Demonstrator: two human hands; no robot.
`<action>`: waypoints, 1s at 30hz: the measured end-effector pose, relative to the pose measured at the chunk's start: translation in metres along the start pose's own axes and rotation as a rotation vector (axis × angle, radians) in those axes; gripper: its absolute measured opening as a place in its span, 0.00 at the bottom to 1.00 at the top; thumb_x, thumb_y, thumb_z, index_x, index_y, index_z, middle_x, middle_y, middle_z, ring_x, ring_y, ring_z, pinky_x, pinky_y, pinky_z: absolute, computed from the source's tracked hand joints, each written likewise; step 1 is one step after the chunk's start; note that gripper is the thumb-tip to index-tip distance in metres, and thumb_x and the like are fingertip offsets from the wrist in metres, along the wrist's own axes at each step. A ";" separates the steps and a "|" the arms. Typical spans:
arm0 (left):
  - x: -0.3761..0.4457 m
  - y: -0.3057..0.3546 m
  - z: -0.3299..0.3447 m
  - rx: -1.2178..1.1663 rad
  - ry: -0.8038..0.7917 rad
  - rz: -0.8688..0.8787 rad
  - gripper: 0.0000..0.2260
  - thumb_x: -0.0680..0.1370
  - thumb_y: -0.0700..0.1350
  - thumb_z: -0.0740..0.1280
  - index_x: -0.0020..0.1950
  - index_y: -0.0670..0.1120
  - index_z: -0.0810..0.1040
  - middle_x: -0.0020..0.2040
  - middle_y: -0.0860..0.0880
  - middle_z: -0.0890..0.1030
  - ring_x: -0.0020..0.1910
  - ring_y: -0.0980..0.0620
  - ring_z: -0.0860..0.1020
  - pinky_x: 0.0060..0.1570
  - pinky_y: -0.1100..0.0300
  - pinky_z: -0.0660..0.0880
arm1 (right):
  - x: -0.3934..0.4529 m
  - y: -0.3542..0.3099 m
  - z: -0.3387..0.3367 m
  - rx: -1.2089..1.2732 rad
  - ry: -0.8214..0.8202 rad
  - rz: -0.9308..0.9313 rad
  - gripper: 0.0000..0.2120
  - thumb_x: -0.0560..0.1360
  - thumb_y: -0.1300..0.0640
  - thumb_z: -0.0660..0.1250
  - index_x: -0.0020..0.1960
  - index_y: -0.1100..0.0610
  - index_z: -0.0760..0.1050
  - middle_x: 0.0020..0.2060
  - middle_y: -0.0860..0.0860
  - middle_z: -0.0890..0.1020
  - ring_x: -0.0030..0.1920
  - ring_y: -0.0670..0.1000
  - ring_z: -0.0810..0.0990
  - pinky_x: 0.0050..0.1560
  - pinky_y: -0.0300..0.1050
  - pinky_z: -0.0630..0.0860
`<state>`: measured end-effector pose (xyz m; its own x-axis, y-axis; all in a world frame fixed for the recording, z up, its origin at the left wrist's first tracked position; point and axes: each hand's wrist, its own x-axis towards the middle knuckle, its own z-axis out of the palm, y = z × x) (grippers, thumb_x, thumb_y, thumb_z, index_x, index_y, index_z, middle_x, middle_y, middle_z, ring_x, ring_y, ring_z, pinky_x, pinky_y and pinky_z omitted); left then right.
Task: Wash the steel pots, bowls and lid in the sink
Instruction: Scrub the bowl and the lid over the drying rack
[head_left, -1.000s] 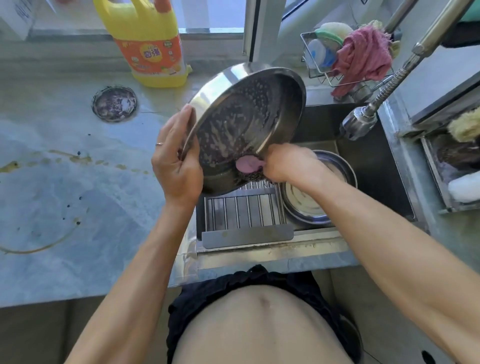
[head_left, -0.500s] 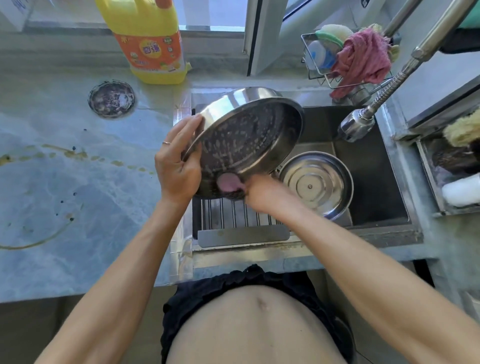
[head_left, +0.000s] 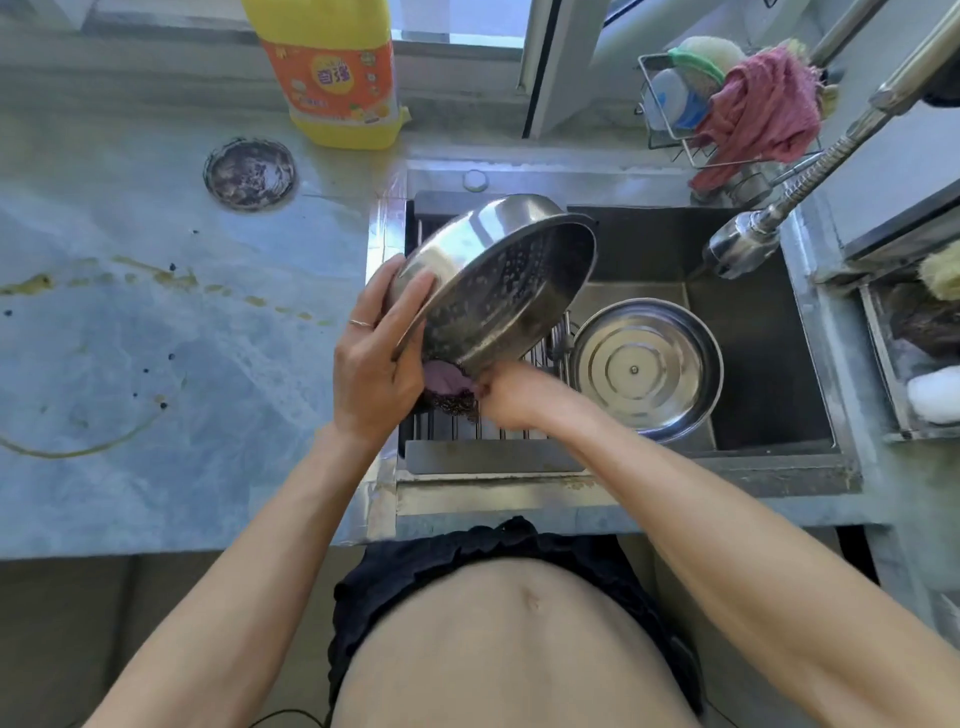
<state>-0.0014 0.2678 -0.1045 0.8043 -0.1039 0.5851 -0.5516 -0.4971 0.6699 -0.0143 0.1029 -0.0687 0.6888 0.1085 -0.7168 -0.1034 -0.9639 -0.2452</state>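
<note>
A steel pot (head_left: 498, 280) is tilted on its side over the left of the sink (head_left: 769, 415), its soapy inside facing right and toward me. My left hand (head_left: 379, 353) grips its rim and outer wall from the left. My right hand (head_left: 511, 389) holds a pink-topped steel scourer (head_left: 447, 387) against the pot's lower edge. A steel lid (head_left: 647, 366) lies upside down in the sink basin, to the right of the pot.
A slatted drain rack (head_left: 488, 431) spans the sink's left part. The pull-out tap head (head_left: 740, 247) hangs over the basin's back right. A yellow detergent bottle (head_left: 337, 73) and a round drain cover (head_left: 250, 174) sit on the stained counter. A wire caddy (head_left: 670, 98) holds a pink cloth.
The pot has dropped lower and turned more to the right. My right hand with the scourer has slid left along the pot's lower edge, out from its inside.
</note>
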 end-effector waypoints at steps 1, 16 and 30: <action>-0.006 0.001 0.000 0.008 0.000 -0.042 0.15 0.84 0.34 0.62 0.71 0.37 0.75 0.70 0.32 0.74 0.71 0.42 0.74 0.71 0.59 0.70 | -0.001 0.013 -0.002 0.008 0.029 0.036 0.15 0.80 0.61 0.59 0.64 0.61 0.74 0.56 0.57 0.80 0.49 0.56 0.79 0.46 0.48 0.76; -0.021 0.008 -0.023 0.245 -0.058 -0.234 0.29 0.79 0.35 0.66 0.78 0.50 0.66 0.72 0.44 0.76 0.56 0.47 0.78 0.42 0.54 0.76 | -0.007 0.042 0.001 -0.149 0.205 0.164 0.15 0.79 0.61 0.57 0.64 0.59 0.74 0.57 0.59 0.80 0.55 0.60 0.80 0.47 0.49 0.74; -0.055 0.029 -0.008 0.006 -0.072 -0.691 0.34 0.82 0.42 0.65 0.84 0.51 0.52 0.49 0.55 0.78 0.45 0.49 0.78 0.42 0.54 0.72 | -0.007 0.020 0.010 -0.226 0.149 0.062 0.17 0.78 0.64 0.56 0.65 0.60 0.73 0.59 0.58 0.79 0.57 0.61 0.80 0.47 0.49 0.72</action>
<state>-0.0637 0.2658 -0.1133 0.9833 0.1816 -0.0067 0.0935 -0.4744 0.8754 -0.0282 0.0851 -0.0747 0.7859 0.0268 -0.6178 0.0025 -0.9992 -0.0402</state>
